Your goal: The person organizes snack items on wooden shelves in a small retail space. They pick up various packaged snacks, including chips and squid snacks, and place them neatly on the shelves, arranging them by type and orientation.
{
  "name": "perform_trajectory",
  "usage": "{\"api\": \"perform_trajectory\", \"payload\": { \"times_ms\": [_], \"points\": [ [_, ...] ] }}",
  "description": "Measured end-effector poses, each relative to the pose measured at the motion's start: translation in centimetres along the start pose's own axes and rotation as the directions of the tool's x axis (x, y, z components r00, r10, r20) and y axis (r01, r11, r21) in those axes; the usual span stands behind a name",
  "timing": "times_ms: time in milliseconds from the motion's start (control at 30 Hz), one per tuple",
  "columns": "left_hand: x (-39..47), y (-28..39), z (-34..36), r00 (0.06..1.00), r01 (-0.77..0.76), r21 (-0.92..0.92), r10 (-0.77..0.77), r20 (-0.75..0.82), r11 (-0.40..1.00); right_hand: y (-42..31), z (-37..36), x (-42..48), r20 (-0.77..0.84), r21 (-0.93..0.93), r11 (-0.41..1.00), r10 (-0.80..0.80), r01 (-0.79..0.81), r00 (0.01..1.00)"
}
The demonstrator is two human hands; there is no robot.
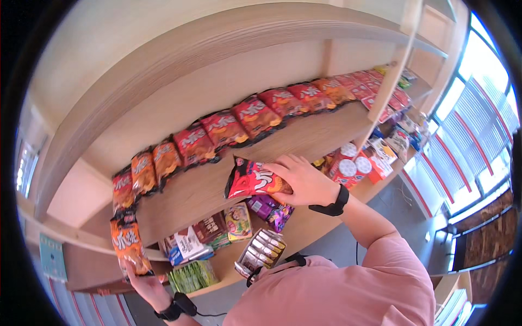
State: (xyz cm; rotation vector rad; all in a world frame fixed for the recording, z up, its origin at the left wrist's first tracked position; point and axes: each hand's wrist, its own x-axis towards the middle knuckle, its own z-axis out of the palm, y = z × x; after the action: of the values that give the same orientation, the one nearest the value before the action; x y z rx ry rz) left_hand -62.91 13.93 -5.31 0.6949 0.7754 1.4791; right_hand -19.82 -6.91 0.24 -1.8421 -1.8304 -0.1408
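My left hand (144, 285) holds the lower end of an orange snack bag (127, 242) at the left end of the wooden shelf. A red snack bag (255, 179) is in my right hand (304, 179), tilted above the shelf's front edge. Behind both hands, a row of red and orange bags lines the back of the shelf board (183, 197), among them a red bag (255, 116) near the middle and an orange one (143, 171) towards the left. Fingers of both hands are partly hidden by the bags.
On the lower shelf stand an open carton of wrapped bars (261, 250), green packets (193, 277), a purple bag (271, 212) and red packs with round white tops (348, 167). A wooden upright (387, 87) divides the shelf at right. Flat red packets (367, 85) lie beyond my right hand.
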Motion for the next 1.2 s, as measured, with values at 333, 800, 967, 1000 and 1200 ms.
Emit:
{"api": "perform_trajectory", "payload": {
  "times_ms": [333,800,967,1000,1200],
  "points": [
    [-1.4,-0.3,2.6,0.993,-0.116,0.130,0.117,-0.004,0.985,3.2,-2.9,-4.4,-0.230,-0.011,0.971,0.229,-0.238,0.946],
    [-3.9,-1.5,2.4,0.911,-0.382,0.634,0.159,0.380,0.672,5.8,-2.0,-2.5,-0.160,-0.076,0.991,0.095,-0.109,0.983],
    [-4.6,-1.5,4.1,0.985,0.159,0.259,-0.171,0.026,0.953,5.4,-1.8,-1.4,-0.188,-0.135,0.984,0.090,-0.116,0.978],
    [-4.7,-1.4,4.4,0.979,0.200,0.171,-0.203,0.002,0.965,5.4,-1.7,-1.4,-0.168,-0.104,0.985,0.118,-0.136,0.979],
    [-6.4,-1.3,4.0,0.980,0.155,0.228,-0.178,0.085,0.961,4.6,-2.5,-1.9,-0.102,-0.051,0.970,0.230,-0.236,0.968]
  ]
}}
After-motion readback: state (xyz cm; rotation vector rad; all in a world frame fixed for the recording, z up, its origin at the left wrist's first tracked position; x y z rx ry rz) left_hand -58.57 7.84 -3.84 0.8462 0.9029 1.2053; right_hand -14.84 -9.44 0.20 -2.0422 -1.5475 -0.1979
